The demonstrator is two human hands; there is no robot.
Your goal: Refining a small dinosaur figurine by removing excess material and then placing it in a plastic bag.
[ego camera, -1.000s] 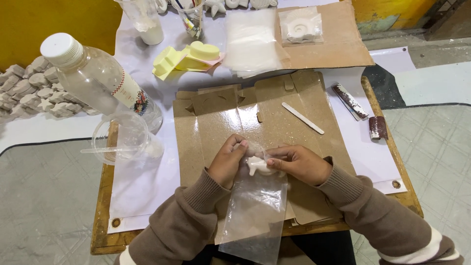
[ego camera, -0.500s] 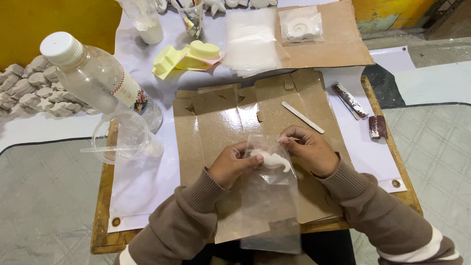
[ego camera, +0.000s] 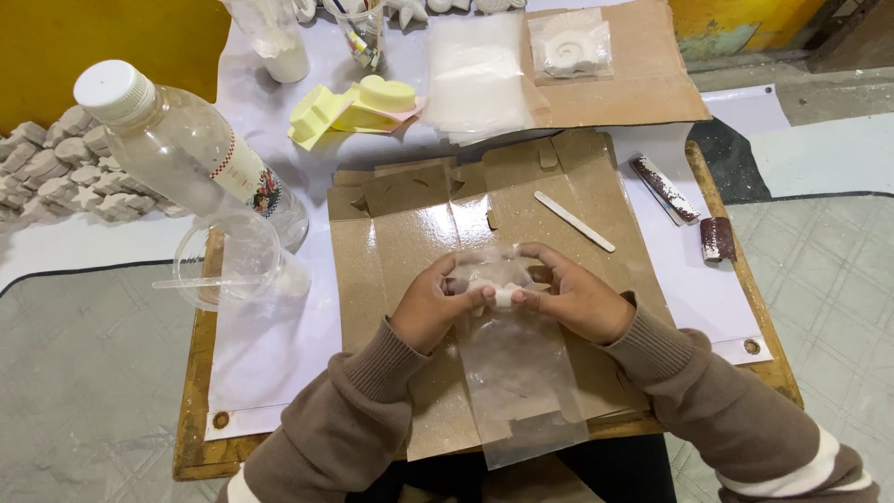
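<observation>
Pinching from both sides, the left hand (ego camera: 430, 309) and the right hand (ego camera: 570, 300) now meet over the middle of the flattened brown cardboard sheet (ego camera: 400, 233), fingers clamped on a small white plaster-like piece (ego camera: 504, 296) held between the fingertips. A second ago the piece sat at the mouth of the clear plastic bag (ego camera: 521, 391); half a second ago the hands had drawn slightly apart with the bag spread wider. Now the hands have closed in again, and the bag's upper end is gathered around the piece while its long lower part lies flat on the cardboard, trailing toward the person's body. Judging from this, the piece seems to be partly inside the bag's top, though how far in cannot be told.

Just beyond the right fingers lies a pale flat wooden stick (ego camera: 575, 221). Farther out from the left fingers stand a clear plastic cup (ego camera: 233, 261) and a clear plastic bottle with a white cap (ego camera: 177, 149). Well beyond both hands, at the tabletop's far side, sit yellow moulds (ego camera: 354, 104) and a stack of clear bags (ego camera: 475, 79).
</observation>
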